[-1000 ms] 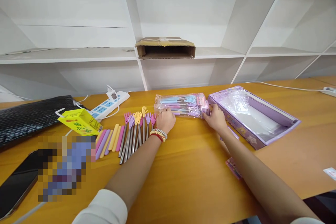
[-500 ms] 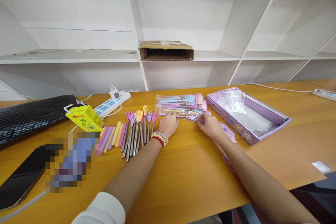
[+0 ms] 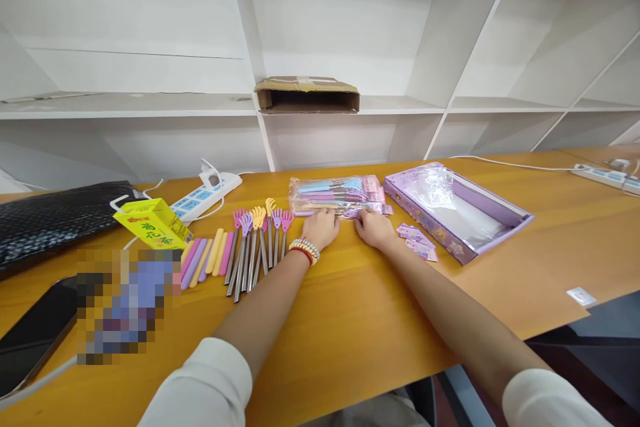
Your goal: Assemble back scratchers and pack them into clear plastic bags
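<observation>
A row of back scratchers in clear plastic sleeves (image 3: 330, 191) lies on the table, with blue and pink handles and pink cards at the right end. My left hand (image 3: 321, 228), wearing bracelets, is closed on the near left end of the closest one, a purple back scratcher (image 3: 303, 213). Close to its claw end, my right hand (image 3: 374, 228) has its fingers pinched on the sleeve's near edge; the fingertips are partly hidden. Left of my hands are several unwrapped back scratchers (image 3: 244, 257) with metal rods and coloured claws. Beyond them lie several loose coloured handles (image 3: 216, 252).
At right stands an open purple box (image 3: 450, 245) with clear film inside, beside several small purple-pink cards (image 3: 419, 243). A yellow drink carton (image 3: 153, 223), a power strip (image 3: 207, 197) and a phone (image 3: 37, 333) sit at left. A cardboard box (image 3: 307, 95) rests on the shelf.
My right hand has moved left, nearer my left hand, and the small cards now show beside it. My left hand stays at the sleeved back scratcher. The view has shifted slightly right.
</observation>
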Demonstrator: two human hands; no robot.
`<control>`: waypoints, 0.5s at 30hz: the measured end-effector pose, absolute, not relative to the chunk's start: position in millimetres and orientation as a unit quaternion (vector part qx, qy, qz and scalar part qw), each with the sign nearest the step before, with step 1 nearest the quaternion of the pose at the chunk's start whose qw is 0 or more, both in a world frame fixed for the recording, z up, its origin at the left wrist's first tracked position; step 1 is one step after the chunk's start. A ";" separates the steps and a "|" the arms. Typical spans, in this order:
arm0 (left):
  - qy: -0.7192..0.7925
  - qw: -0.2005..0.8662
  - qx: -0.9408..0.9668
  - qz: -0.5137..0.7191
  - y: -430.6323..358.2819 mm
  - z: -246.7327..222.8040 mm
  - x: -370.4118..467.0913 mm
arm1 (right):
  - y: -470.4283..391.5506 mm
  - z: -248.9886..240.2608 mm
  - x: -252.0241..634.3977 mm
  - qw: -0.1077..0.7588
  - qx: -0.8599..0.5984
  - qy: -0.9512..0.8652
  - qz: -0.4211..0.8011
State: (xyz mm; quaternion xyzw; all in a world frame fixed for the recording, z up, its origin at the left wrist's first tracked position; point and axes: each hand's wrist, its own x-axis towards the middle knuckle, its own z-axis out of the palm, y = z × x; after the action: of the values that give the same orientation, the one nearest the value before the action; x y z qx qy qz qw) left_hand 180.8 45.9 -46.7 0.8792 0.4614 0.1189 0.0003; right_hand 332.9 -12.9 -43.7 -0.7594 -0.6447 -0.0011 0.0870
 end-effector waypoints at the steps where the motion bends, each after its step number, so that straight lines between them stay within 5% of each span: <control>1: 0.467 0.001 0.876 0.117 48.5 -46.4 181.1 | -12.2 -44.0 330.6 0.088 -0.756 -0.648 -0.003; 15: 0.476 0.006 0.872 0.113 28.6 -41.8 175.1 | -45.3 -44.6 306.4 0.139 -0.656 -0.741 -0.030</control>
State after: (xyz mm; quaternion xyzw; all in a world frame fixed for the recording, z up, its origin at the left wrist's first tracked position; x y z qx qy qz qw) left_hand 175.1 28.6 -41.8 0.8720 0.4764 0.1126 0.0060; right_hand 306.4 -45.3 -44.6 -0.6559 -0.7414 -0.0302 0.1385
